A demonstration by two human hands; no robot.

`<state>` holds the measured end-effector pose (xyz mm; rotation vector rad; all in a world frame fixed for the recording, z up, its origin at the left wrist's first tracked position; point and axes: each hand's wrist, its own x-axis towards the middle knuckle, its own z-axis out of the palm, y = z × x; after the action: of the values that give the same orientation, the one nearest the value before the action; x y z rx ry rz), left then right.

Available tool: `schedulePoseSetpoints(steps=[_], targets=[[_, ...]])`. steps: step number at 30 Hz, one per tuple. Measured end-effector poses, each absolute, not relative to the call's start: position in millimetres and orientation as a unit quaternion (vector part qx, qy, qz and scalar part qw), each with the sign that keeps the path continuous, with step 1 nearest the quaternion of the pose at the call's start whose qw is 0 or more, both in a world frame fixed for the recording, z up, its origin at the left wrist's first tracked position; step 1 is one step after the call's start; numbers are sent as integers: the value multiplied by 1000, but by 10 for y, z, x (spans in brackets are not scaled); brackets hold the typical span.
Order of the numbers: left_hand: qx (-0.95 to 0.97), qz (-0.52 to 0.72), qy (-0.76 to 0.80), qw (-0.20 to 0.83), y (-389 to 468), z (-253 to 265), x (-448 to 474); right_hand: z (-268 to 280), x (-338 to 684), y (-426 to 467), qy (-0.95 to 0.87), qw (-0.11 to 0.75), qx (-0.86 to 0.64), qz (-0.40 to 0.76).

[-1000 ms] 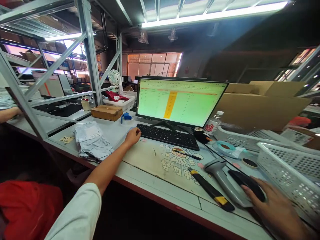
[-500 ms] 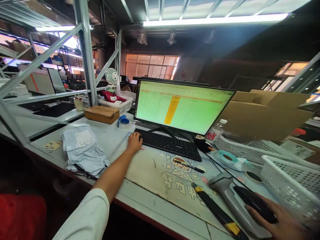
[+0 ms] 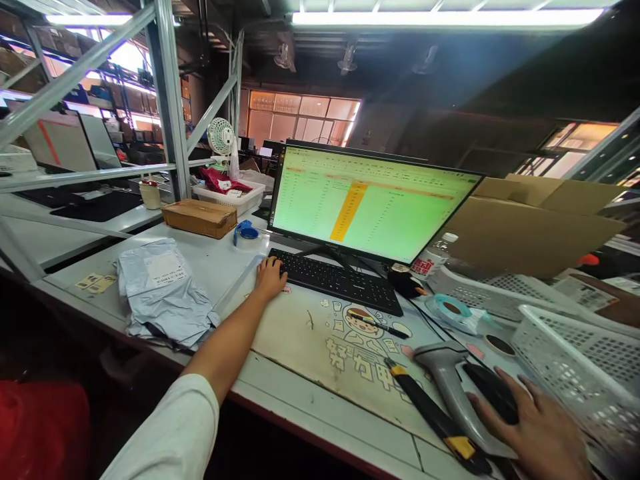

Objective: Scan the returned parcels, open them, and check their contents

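Observation:
My left hand [image 3: 271, 278] rests with its fingers spread on the left end of a black keyboard [image 3: 345, 283]. At the lower right, my right hand [image 3: 543, 423] is around a black computer mouse [image 3: 493, 392], its thumb on the near side and fingers along the far side. A grey barcode scanner [image 3: 453, 390] lies right beside the mouse, close to the thumb. Left of the scanner lies a black and yellow utility knife [image 3: 430, 413]. A black pen [image 3: 379, 325] lies on the printed desk mat [image 3: 295, 347]. Behind the keyboard, the monitor [image 3: 375, 200] shows a spreadsheet with an orange column.
A grey mailing bag [image 3: 163, 293] with a label lies left of my forearm. Behind it are a brown cardboard box [image 3: 200, 218] and a blue tape roll [image 3: 247, 233]. White plastic baskets [image 3: 575, 353], teal tape [image 3: 453, 308] and a bottle [image 3: 435, 257] stand at the right.
The view has shifted slightly. My right hand and the mouse have moved a little left and up, and more of the fingers shows. My left hand stays on the keyboard.

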<state>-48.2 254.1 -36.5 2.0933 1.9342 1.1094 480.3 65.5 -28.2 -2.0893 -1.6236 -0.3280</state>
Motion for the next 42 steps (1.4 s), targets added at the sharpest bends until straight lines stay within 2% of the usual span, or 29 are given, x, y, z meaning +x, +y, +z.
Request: schedulePoseSetpoints(steps=[7, 14, 30, 36, 42], targets=[[708, 340, 617, 52, 2529, -390, -466, -238, 4923, 767, -589, 249, -767, -59], [734, 300, 608, 52, 2529, -382, -448, -230, 4824, 756, -585, 206, -782, -53], [747, 274, 604, 38, 2467, -352, -419, -328, 4942, 778, -590, 171, -783, -98], [748, 263, 609, 33, 2457, -346, -414, -203, 4777, 719, -580, 131, -800, -80], [749, 246, 615, 21, 2448, -319, -404, -136, 4680, 689, -571, 131, -808, -68]])
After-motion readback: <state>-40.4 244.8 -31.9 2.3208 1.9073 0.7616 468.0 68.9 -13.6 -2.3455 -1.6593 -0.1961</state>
